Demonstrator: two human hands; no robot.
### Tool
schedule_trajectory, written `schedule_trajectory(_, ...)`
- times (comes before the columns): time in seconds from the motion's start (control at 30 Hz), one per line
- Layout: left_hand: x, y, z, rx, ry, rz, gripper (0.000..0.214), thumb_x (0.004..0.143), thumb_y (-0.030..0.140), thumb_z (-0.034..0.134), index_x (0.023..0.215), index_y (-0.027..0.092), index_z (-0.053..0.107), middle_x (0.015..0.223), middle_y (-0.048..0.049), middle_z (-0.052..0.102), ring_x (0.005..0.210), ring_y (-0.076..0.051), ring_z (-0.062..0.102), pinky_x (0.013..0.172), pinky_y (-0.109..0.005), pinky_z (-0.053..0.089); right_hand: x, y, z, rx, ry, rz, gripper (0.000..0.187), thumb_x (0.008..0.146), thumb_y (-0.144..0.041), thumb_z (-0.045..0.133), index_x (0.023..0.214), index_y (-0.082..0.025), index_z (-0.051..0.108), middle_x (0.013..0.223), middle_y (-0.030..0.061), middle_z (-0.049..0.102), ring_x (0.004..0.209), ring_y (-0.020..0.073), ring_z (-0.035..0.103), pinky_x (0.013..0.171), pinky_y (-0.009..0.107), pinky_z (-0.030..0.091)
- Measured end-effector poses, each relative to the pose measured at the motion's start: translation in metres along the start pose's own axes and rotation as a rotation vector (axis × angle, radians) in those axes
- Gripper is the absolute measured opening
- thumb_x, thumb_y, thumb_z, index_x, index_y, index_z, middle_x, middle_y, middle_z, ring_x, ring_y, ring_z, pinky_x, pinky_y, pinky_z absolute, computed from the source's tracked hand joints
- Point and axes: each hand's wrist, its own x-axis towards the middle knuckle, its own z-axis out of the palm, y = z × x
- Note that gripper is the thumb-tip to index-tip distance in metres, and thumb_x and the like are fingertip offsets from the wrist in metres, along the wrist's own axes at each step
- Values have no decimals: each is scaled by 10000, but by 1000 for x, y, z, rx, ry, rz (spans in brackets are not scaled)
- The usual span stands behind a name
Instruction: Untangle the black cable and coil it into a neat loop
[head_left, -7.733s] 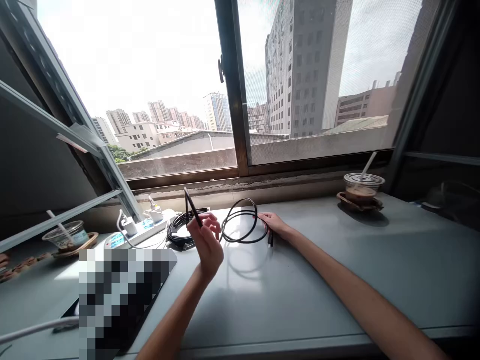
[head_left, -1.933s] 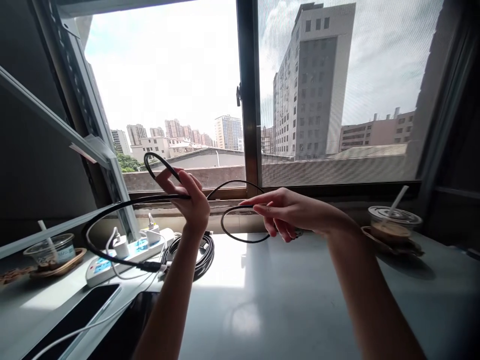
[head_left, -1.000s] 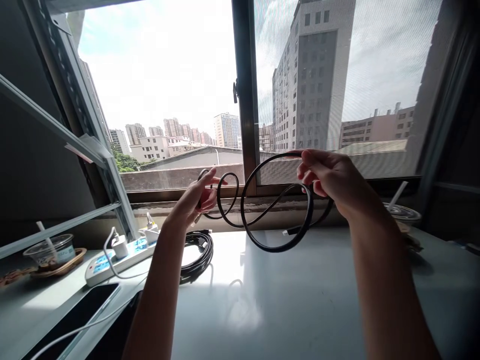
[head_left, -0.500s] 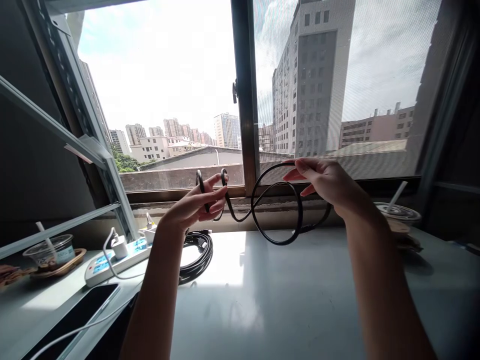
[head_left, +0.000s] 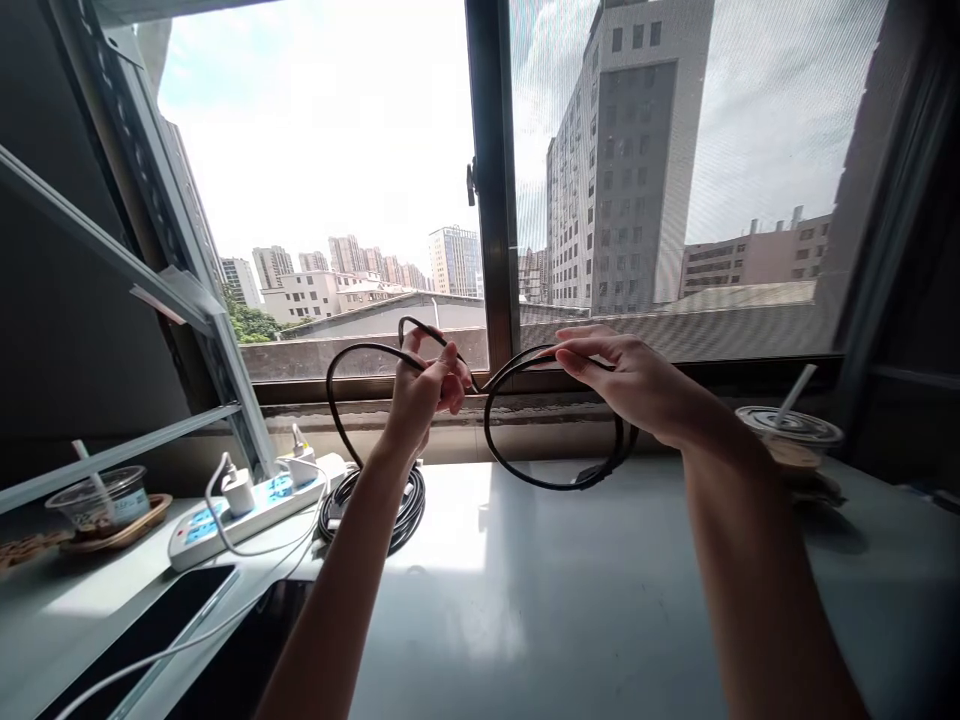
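A black cable (head_left: 491, 437) hangs in loops between my two hands, above the table. My right hand (head_left: 626, 375) pinches the top of a round coil, and a connector-like thicker part shows low on that coil. Further left, my left hand (head_left: 429, 385) is closed on the same cable, with one loop dropping on its left side and a strand running across to the coil. Behind my left forearm, a second coiled black cable (head_left: 405, 520) lies on the table, partly covered by the arm.
A white power strip (head_left: 202, 530) with plugged-in chargers and white cords stands left. Near it lie dark flat devices (head_left: 142, 640). Lidded drink cups stand at the left (head_left: 105, 505) and right (head_left: 791, 430). A metal shelf frame (head_left: 202, 250) rises left, before the window.
My left hand has moved right and slightly up, its fingers closing on the cable. The loops there have shifted and widened. My right hand has moved slightly left with the coil.
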Motion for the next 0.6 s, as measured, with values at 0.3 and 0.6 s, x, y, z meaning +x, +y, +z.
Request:
schedule_trajectory(0.3,7,-11,-2,20,245,116,163,844,100,463,903,205,353,482,89,480,300,-50,350,300,-143,263,6,1,-2,-52,91,122,232,836,-283,538,839,-155,732,821,60,700,775,197,611,724,311,456)
schedule_trajectory(0.6,7,-15,-2,100,206,191,179,848,132,484,938,212,352,463,100,448,330,-61,372,302,-146,277,1,-9,13,52,-189,273,234,857,-284,511,840,-176,718,934,64,620,650,129,552,476,211,459)
